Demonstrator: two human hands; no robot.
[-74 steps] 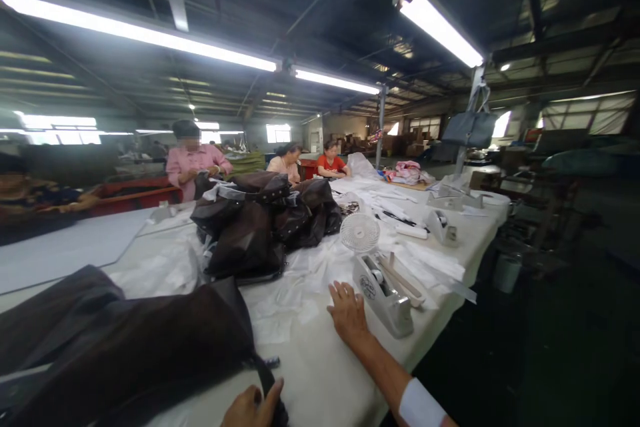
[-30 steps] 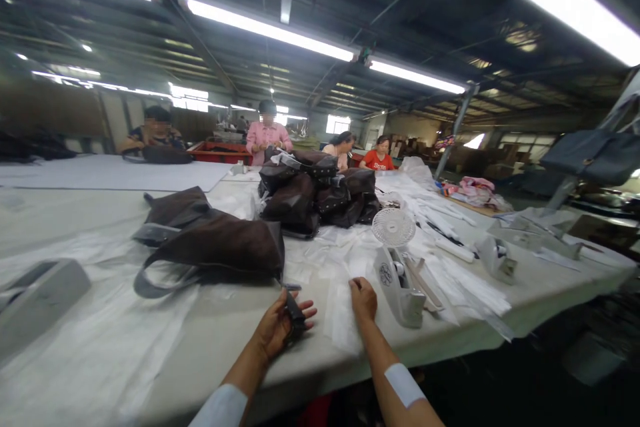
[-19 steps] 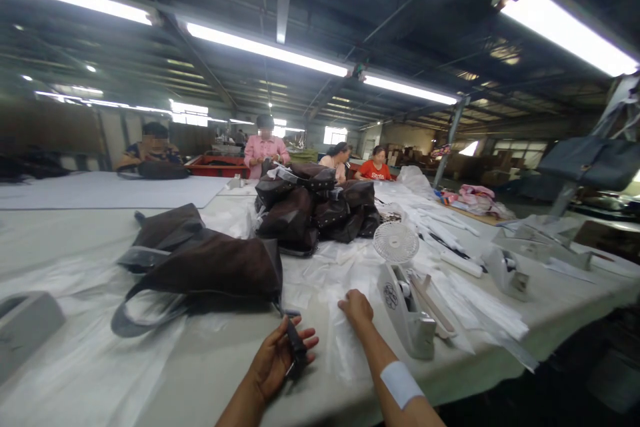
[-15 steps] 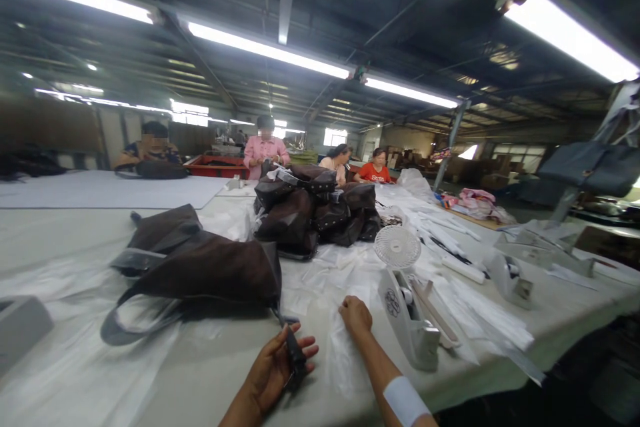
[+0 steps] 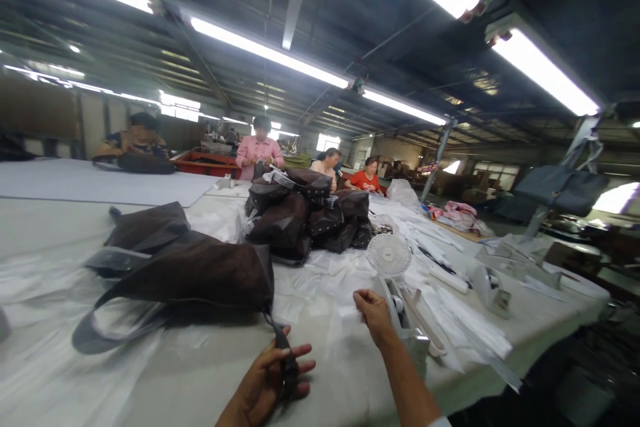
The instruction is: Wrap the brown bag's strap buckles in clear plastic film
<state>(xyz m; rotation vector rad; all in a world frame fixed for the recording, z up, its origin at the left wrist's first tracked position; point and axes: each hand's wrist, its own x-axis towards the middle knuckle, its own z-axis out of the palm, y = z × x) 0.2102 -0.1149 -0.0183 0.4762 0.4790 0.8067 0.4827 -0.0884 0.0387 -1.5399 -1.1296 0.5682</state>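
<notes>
My left hand [image 5: 273, 373] is palm up near the front of the table, its thumb pressing a dark strap [image 5: 286, 353] against the fingers. That strap runs up to the end of a dark brown bag [image 5: 215, 273] lying on its side, with a grey handle looped to the left. To the right, my right hand [image 5: 374, 313] is closed in a pinch just left of a tape dispenser [image 5: 417, 340]. Whether anything thin is between its fingertips I cannot make out. Part of the dispenser is hidden behind my right hand and forearm.
Behind the bag rises a pile of similar dark bags [image 5: 305, 217]. A small white fan [image 5: 389, 255] stands behind the dispenser. White plastic sheets [image 5: 460, 320] and a second tape dispenser [image 5: 491, 290] lie to the right. Several people sit or stand across the table.
My right hand has moved right and closer to the tape dispenser, away from the translucent plastic beside it. My left hand still holds the strap. The whole view has shifted slightly.
</notes>
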